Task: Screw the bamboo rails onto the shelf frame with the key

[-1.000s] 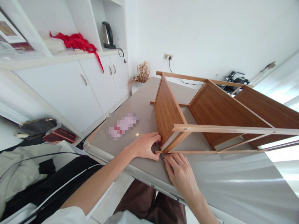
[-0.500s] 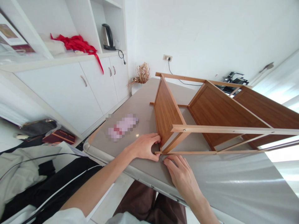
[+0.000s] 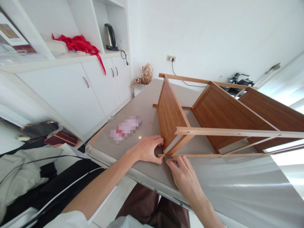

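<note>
A brown wooden shelf unit (image 3: 174, 109) lies on its side on the grey table (image 3: 147, 98), its panels standing upright between thin rails. My left hand (image 3: 149, 148) is curled around the near left corner of the frame, thumb and fingers on either side of the lower rail's end. Just right of that corner, my right hand (image 3: 184, 171) has its fingers bent and pinched close to the lower rail (image 3: 194, 155). A small, thin, dark piece shows at its fingertips by the joint, too small to name.
A blurred pink item (image 3: 125, 128) lies on the table's left side. White cabinets (image 3: 95, 85) hold a kettle (image 3: 110, 38) and red ribbon (image 3: 79, 44). Dried leaves (image 3: 145, 74) stand in a pot beyond the table. Clothes and a bag (image 3: 40, 131) are piled at left.
My right hand's fingers have shifted slightly and curled closer against the lower rail. My left hand keeps its hold, and the shelf unit stays in place.
</note>
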`<state>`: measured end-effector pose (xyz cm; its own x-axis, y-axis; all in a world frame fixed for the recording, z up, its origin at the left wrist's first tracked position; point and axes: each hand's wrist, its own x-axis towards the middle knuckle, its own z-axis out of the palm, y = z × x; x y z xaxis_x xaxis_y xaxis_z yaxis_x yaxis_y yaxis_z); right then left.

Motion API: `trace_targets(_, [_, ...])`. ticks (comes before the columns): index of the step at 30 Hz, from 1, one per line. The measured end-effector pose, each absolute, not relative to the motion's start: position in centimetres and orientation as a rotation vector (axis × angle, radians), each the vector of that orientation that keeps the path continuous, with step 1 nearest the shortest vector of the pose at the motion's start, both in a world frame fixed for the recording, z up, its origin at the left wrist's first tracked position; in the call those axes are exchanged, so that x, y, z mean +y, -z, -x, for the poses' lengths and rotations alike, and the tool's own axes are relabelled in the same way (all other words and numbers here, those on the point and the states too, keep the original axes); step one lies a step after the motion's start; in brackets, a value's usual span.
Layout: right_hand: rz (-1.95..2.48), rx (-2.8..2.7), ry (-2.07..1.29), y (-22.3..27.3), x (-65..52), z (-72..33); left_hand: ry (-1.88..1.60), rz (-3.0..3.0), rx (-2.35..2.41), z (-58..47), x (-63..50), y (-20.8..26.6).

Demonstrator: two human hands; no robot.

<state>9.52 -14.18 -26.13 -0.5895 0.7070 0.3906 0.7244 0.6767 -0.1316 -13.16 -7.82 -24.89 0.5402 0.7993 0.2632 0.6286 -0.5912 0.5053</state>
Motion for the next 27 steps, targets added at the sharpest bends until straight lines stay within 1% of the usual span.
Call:
trace_targets(22, [1.116,-2.463,0.095,26.13,-14.26,-9.64,-0.697,-2.434,1.163,13.19,-7.83,24.92])
trace_targets(27, [1.087,-2.491,0.149,25.71,-14.34,-9.32,-0.69,-2.437,1.158,13.19,-7.77,24.98])
